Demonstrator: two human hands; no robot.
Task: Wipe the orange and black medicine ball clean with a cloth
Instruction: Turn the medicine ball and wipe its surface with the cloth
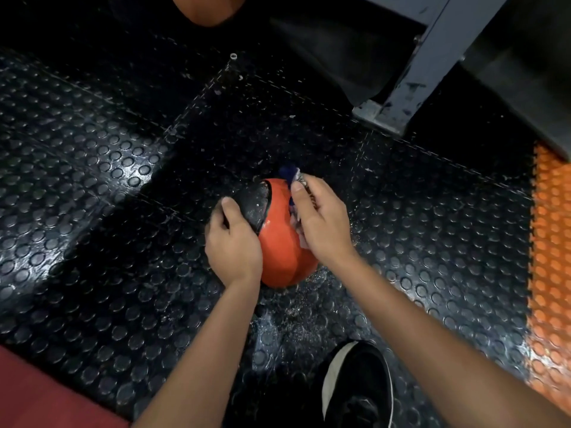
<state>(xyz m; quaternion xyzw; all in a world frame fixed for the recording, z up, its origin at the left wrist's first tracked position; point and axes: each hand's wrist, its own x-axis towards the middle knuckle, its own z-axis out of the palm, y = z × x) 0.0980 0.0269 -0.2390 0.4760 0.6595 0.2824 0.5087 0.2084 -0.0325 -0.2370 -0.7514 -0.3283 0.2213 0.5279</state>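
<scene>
The orange and black medicine ball (pixel 278 239) rests on the black studded floor in the middle of the view. My left hand (pixel 231 242) grips its left side, with the thumb on the black panel. On the ball's upper right side, my right hand (pixel 321 223) presses a bunched cloth (pixel 292 180) against the orange surface. The cloth is blue and white and mostly hidden under my fingers; only its top and left edge show.
Wet specks lie on the rubber floor (pixel 108 180) just below the ball. A grey metal frame leg (pixel 411 75) stands at the upper right. Orange studded matting (pixel 550 257) runs along the right edge. My black shoe (pixel 358 387) is at the bottom, and another orange ball (pixel 210 7) at the top.
</scene>
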